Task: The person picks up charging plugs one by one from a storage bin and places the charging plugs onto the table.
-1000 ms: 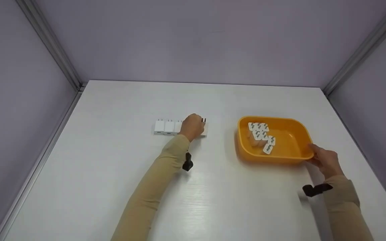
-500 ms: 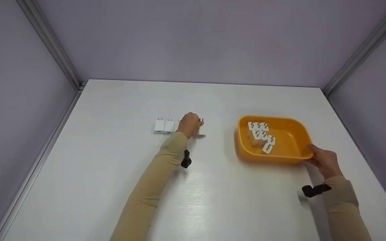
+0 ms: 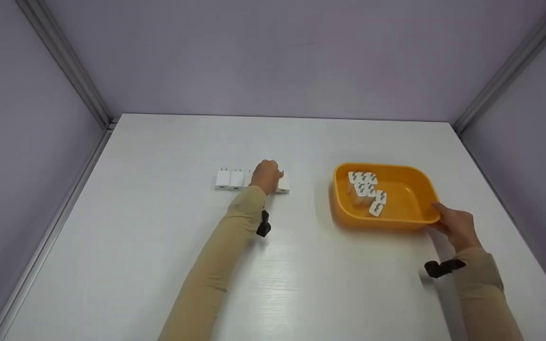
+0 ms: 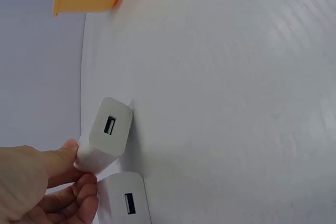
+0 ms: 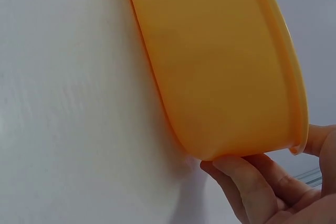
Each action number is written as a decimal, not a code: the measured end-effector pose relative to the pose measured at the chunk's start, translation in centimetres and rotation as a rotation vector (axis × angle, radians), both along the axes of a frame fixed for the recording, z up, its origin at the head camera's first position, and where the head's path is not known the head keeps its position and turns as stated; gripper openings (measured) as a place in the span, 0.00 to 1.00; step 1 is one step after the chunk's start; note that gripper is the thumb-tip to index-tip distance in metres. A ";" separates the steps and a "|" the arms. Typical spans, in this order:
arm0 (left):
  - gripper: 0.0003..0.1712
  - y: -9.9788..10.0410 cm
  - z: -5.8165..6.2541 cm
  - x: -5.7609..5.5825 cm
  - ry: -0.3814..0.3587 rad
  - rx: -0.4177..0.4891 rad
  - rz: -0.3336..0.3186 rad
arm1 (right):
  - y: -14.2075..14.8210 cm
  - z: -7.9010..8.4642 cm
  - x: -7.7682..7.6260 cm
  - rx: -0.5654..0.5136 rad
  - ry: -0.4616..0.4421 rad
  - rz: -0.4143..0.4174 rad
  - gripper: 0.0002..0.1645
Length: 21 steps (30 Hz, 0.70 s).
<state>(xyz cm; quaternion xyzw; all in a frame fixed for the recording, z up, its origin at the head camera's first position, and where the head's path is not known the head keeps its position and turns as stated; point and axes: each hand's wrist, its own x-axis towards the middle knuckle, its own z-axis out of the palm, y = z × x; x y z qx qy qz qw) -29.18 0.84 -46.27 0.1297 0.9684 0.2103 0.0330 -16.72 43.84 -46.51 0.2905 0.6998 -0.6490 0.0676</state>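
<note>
The white charger (image 4: 107,129) has turned askew (left hand (image 3: 264,177) pinching it).

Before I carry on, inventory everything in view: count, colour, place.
Table: one, white, in front
Tray: one, orange, right of centre
Chargers in the tray: seven visible, white, at its left side
Chargers in the row: at least four, white, left of the tray, partly hidden
Walls: three, pale purple, back and sides
Rails: at least two, grey, rear corners
Wrist pieces: two, black, at the wrists
Sleeves: two, tan, both forearms
Left hand: one, pinching the row's rightmost charger
Right hand: one, gripping the tray's near right corner
</note>
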 end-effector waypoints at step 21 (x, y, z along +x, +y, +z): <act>0.19 -0.1 -1.2 -0.1 0.137 -0.103 -0.054 | 0.0 0.0 -0.2 0.045 -0.019 0.010 0.52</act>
